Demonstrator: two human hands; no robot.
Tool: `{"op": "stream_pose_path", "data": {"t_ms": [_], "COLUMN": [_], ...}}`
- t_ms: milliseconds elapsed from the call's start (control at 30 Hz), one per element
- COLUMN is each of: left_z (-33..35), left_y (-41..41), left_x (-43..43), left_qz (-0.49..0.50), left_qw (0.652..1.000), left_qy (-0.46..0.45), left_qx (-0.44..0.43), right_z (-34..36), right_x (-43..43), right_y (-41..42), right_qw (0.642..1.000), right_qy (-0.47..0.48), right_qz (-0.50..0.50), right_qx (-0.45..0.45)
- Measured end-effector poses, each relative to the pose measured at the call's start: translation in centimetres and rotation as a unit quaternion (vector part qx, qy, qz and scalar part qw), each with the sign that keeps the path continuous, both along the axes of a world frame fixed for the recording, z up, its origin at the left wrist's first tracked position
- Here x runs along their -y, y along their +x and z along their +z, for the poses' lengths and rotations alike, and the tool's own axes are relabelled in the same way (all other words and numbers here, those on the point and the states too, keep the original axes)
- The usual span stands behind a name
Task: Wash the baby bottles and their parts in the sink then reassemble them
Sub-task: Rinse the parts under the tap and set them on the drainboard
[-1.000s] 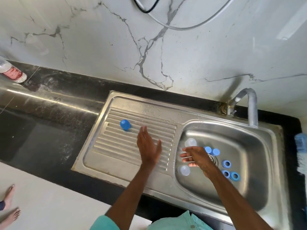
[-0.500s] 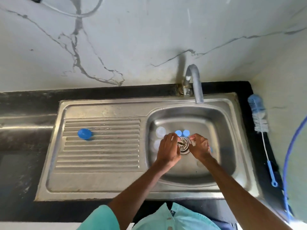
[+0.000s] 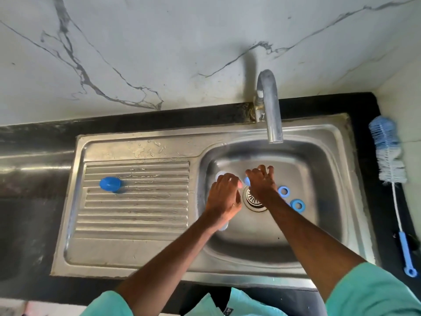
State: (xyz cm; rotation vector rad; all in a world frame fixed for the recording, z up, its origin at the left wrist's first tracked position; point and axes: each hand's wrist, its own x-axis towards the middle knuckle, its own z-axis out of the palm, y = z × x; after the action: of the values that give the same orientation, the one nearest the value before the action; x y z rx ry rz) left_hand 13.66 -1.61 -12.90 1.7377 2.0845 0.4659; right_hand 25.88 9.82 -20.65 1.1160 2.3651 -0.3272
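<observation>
Our left hand [image 3: 224, 197] and right hand [image 3: 262, 181] curl low in the sink [image 3: 323, 169]; we cannot tell what either grips. Wet rings [image 3: 283, 192] look light, stiff, slippery: pinch the rim.

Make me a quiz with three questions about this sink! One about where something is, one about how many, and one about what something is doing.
1. Where is the blue cap?
A) in a cup
B) on the drainboard
C) on the floor

2. How many blue rings show beside the drain?
A) one
B) five
C) two

3. What is the tap doing?
A) not running
B) pouring water
C) spraying sideways

Answers:
1 B: it lies on the ribbed steel.
2 C: two lie just right of the drain.
3 A: no stream leaves its spout.
</observation>
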Motion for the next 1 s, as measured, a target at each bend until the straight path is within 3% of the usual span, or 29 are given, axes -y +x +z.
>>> {"op": "stream_pose_path", "data": {"t_ms": [167, 233, 267, 300, 367, 467, 500, 567, 667, 867, 1000], "left_z": [0.5, 1.8, 2.5, 3.2, 4.2, 3.7, 3.4, 3.5, 3.8, 6.0, 5.6], "left_y": [-0.3, -0.2, -0.1, -0.1, -0.3, -1.2, -1.6, -2.5, -3.6, -2.9, -2.6], "left_x": [-2.4, -3.9, -4.8, -5.9, -8.1, -12.0, -13.1, -14.5, -15.3, -15.9, -15.0], "left_qz": [-0.029, -0.027, -0.021, -0.019, -0.051, -0.140, -0.162, -0.200, -0.226, -0.182, -0.146], "left_qw": [0.999, 0.999, 0.998, 0.998, 0.992, 0.954, 0.937, 0.906, 0.869, 0.856, 0.868], "left_qy": [0.026, 0.037, 0.042, 0.053, 0.082, 0.146, 0.163, 0.164, 0.155, 0.184, 0.186], "left_qx": [-0.005, -0.030, -0.036, -0.038, -0.082, -0.223, -0.262, -0.335, -0.413, -0.447, -0.437], "right_z": [0.2, 1.6, 2.7, 3.9, 6.4, 10.4, 11.4, 12.7, 13.5, 14.2, 14.5], "right_x": [-1.2, -1.4, -1.4, -1.3, -1.0, -0.8, -0.8, -0.6, -0.3, -0.2, -0.5], "right_y": [-0.5, -0.5, -0.3, 0.0, 0.8, 2.4, 3.0, 4.1, 4.7, 4.6, 4.2], "right_qw": [0.997, 0.977, 0.951, 0.912, 0.798, 0.530, 0.458, 0.374, 0.277, 0.221, 0.214], "right_qy": [0.038, 0.035, 0.025, 0.012, -0.045, -0.259, -0.316, -0.381, -0.432, -0.493, -0.504], "right_qz": [-0.029, -0.123, -0.189, -0.259, -0.398, -0.589, -0.612, -0.621, -0.623, -0.608, -0.603], "right_qx": [-0.063, -0.170, -0.243, -0.319, -0.450, -0.552, -0.562, -0.574, -0.590, -0.582, -0.580]}}
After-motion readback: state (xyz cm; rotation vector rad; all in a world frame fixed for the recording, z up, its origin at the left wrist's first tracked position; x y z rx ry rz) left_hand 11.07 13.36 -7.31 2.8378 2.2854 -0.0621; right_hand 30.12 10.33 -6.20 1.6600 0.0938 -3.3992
